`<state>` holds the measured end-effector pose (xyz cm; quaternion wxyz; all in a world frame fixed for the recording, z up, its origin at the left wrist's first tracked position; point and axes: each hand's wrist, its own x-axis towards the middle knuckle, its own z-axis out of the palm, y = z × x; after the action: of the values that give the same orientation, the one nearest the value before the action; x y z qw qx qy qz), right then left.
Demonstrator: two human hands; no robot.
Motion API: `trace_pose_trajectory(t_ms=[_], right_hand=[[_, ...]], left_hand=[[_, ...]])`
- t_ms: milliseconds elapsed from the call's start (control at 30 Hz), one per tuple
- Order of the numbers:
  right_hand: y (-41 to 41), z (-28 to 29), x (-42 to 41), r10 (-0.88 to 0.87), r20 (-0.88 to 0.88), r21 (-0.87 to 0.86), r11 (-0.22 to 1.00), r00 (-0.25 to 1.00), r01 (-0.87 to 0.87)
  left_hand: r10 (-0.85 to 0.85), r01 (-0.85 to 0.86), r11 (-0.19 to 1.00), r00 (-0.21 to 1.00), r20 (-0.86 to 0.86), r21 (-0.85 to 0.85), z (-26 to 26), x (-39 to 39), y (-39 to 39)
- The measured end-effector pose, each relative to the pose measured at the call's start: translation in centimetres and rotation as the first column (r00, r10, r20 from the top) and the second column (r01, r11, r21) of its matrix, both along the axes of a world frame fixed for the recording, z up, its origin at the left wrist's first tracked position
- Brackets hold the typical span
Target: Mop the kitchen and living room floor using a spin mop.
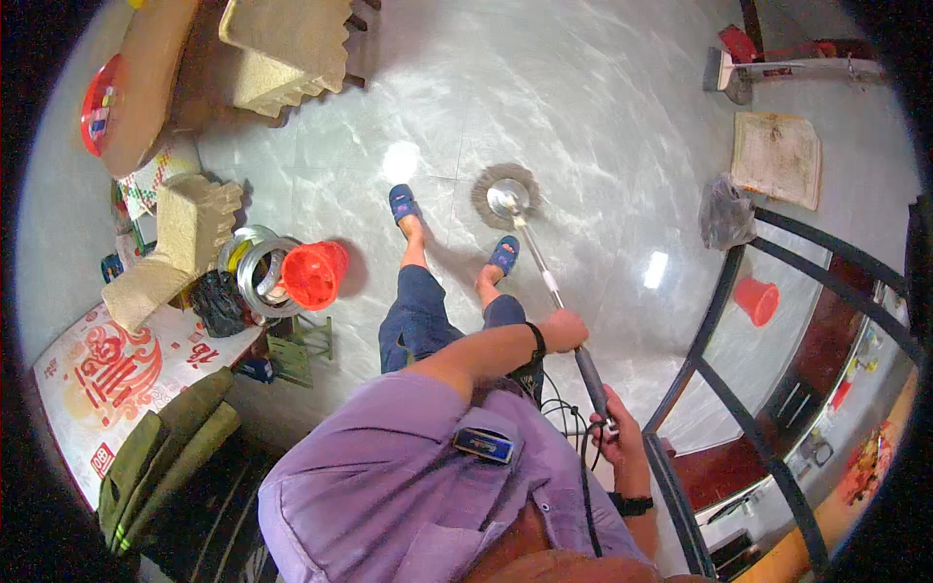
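Both my hands are on the pole of a round mop (548,280). My left hand (565,331) is wrapped around the pole just above its dark grey grip (591,380). Lower down, my right hand (618,425) holds the end of that grip, with a black cord hanging beside it. The mop's round metal plate (507,198) and brownish-grey fringe (526,178) rest on the grey marbled floor (583,131), just ahead of my right slipper (504,255). My left slipper (401,203) stands farther to the left.
A red bucket (321,273) stands left, beside wire coils (264,270) and a printed-top table (168,350). Fabric-covered chairs (284,51) are at upper left. At right are a black-framed glass partition (711,321), a grey plastic bag (727,213), a stained mat (776,157) and a broom (721,76).
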<state>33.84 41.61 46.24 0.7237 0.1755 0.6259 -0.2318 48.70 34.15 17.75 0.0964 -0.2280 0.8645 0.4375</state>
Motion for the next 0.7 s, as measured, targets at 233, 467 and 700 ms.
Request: trace_pose_trajectory(t_ms=[233,467,700], right_hand=[[2.7,-1.1,1.7,0.123,-0.105,0.005,0.992,0.987,-0.123],[-4.1,-6.1,1.7,0.389,-0.071,-0.075,0.916,0.918,-0.394],[-19.0,-6.6,4.4,0.535,-0.142,-0.185,0.812,0.833,-0.553]], left_hand=[[-0.148,0.148,0.989,0.989,0.007,0.005,1.6,0.8,0.5],[0.066,-0.060,0.996,0.993,0.097,-0.060,-0.8,5.8,-5.8],[0.366,-0.362,0.926,0.930,0.024,-0.105,-1.5,11.0,-16.5]])
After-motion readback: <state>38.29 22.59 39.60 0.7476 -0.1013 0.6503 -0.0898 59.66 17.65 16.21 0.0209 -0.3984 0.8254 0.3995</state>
